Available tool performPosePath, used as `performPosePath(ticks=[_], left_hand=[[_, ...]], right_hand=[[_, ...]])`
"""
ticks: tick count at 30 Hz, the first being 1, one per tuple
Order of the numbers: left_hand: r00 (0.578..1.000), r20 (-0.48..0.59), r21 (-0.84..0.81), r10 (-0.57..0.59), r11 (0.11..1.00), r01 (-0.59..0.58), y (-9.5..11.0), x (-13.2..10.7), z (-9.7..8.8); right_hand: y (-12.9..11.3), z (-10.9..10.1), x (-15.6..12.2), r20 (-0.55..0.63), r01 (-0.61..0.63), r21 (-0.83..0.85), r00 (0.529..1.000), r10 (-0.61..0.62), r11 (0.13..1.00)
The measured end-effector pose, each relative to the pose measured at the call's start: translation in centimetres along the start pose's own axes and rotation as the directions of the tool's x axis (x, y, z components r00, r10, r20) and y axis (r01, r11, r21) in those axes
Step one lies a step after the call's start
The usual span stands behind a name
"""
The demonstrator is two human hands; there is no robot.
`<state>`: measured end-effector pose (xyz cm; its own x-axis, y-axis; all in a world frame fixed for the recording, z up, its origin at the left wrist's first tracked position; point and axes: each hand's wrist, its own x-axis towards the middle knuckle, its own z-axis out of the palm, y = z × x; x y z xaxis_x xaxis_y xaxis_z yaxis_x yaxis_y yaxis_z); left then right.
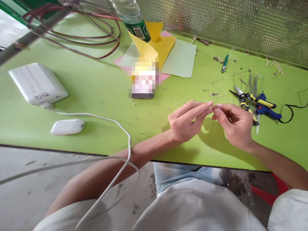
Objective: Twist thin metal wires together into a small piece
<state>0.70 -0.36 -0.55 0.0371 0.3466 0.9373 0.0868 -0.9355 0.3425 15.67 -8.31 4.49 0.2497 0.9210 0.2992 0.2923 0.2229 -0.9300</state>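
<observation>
Above the green table (101, 77), my left hand (189, 120) and my right hand (234, 123) meet at their fingertips. Something tiny and thin sits between the tips, too small to name. The fingers of my left hand are pressed together and point right. My right thumb and index finger pinch at the same spot. Just right of my right hand lie yellow-and-black pliers (263, 101), their jaws apart. Beside them is a blue glue gun (268, 110) with a black cord. A bundle of thin wires (252, 83) lies behind the pliers.
A green cutter knife (225, 63) and wood scraps lie towards the perforated metal panel (216, 25). Paper sheets (181, 59), a bottle (134, 22) and a blurred phone (143, 83) stand mid-table. Left are a white power bank (38, 83), a white case (67, 127) and coiled cable (79, 41). A white cable (108, 118) crosses my left arm.
</observation>
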Motion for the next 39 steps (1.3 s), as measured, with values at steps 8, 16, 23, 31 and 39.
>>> performPosePath(ticks=[8, 16, 23, 31, 39], left_hand=[[0.990, 0.011, -0.032, -0.139, 0.990, 0.139, 1.0, 0.2, -0.1], [0.997, 0.017, -0.046, -0.072, 0.996, 0.073, 0.8, 0.4, -0.3], [0.996, 0.024, -0.080, -0.083, 0.993, 0.084, 0.6, -0.1, 0.0], [0.993, 0.063, -0.061, -0.101, 0.993, 0.105, 0.7, -0.3, -0.2], [0.948, 0.163, -0.078, -0.273, 0.954, 0.288, 1.4, 0.4, -1.0]], right_hand=[[0.0, 0.2, 0.0, -0.037, 0.040, -0.025, 0.998, -0.041, 0.999], [0.4, 0.3, -0.2, -0.051, 0.055, -0.003, 0.997, -0.055, 0.998], [0.2, 0.5, -0.3, -0.050, 0.056, -0.021, 0.997, -0.057, 0.998], [0.1, 0.0, -0.2, 0.010, 0.171, -0.191, 0.985, -0.173, 0.967], [0.1, -0.3, 0.1, 0.085, 0.315, -0.296, 0.949, -0.304, 0.902]])
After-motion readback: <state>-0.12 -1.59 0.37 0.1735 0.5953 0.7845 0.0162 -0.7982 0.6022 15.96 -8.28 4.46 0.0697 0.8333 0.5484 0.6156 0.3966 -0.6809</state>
